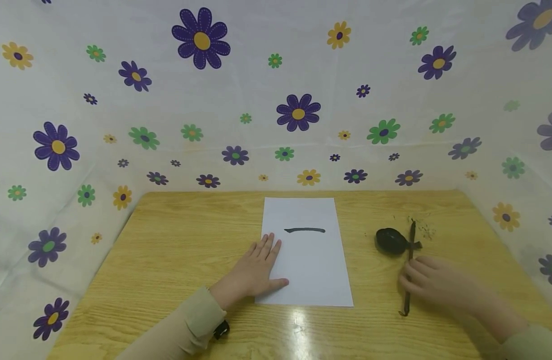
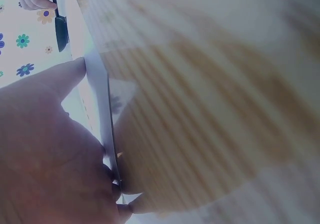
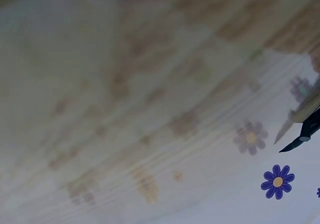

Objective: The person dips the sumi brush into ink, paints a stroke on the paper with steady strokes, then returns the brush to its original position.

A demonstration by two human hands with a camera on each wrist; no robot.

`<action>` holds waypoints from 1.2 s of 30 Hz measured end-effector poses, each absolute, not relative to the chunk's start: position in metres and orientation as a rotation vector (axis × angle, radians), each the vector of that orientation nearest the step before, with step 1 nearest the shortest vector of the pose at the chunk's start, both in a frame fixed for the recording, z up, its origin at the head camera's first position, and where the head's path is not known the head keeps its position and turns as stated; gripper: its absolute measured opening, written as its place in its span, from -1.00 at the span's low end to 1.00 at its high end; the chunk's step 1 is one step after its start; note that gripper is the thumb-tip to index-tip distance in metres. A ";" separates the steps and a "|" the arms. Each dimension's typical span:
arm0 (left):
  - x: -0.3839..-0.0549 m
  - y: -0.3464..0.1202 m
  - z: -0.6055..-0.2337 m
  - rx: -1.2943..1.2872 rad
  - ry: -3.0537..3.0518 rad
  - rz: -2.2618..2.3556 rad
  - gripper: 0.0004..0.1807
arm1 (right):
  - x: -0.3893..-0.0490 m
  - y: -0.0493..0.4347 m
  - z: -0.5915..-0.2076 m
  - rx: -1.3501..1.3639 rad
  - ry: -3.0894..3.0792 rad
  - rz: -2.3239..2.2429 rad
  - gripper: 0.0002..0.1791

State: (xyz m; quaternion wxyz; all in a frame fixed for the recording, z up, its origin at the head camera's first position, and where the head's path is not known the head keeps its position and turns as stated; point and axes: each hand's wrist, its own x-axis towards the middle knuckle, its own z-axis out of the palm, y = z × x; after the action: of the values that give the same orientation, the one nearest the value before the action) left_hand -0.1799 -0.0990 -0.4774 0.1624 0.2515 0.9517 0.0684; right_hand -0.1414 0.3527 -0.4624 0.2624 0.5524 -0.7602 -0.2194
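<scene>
A white sheet of paper (image 1: 309, 265) with one horizontal black brush stroke (image 1: 305, 230) lies on the table. My left hand (image 1: 253, 272) rests spread on its left edge, fingers straight. To the right, a brush (image 1: 410, 300) with a hanging loop lies lengthwise, its dark tip pointing away from me. My right hand (image 1: 431, 280) has its fingers curled round the brush's shaft. A black oval dish (image 1: 391, 241) with a short handle sits just left of the brush, which crosses over that handle. The right wrist view shows a dark pointed tip (image 3: 295, 143) at its right edge.
Dark ink specks (image 1: 426, 229) mark the wooden table (image 1: 185, 240) beside the brush tip. White cloth (image 1: 257, 90) printed with flowers surrounds the table at the back and sides. A black strap (image 1: 221, 330) shows at my left wrist.
</scene>
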 end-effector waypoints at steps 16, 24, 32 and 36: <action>-0.179 -0.100 -0.479 0.733 2.714 0.216 0.07 | -0.144 0.353 -0.471 1.494 -2.048 -0.567 -0.34; -0.180 -0.101 -0.483 0.753 2.715 0.205 -0.02 | -0.144 0.354 -0.475 1.484 -2.052 -0.520 -0.33; -0.179 -0.101 -0.479 0.739 2.714 0.252 -0.08 | -0.143 0.357 -0.476 1.492 -2.071 -0.512 -0.31; -0.180 -0.101 -0.479 0.745 2.724 0.268 -0.11 | -0.143 0.359 -0.475 1.487 -2.067 -0.516 -0.29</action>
State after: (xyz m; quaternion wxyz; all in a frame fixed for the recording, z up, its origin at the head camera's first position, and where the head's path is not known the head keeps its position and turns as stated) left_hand -0.1799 -0.1011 -0.4792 0.1517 0.2594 0.9492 0.0933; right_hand -0.1426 0.3592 -0.4748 0.2684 0.5515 -0.7662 -0.1915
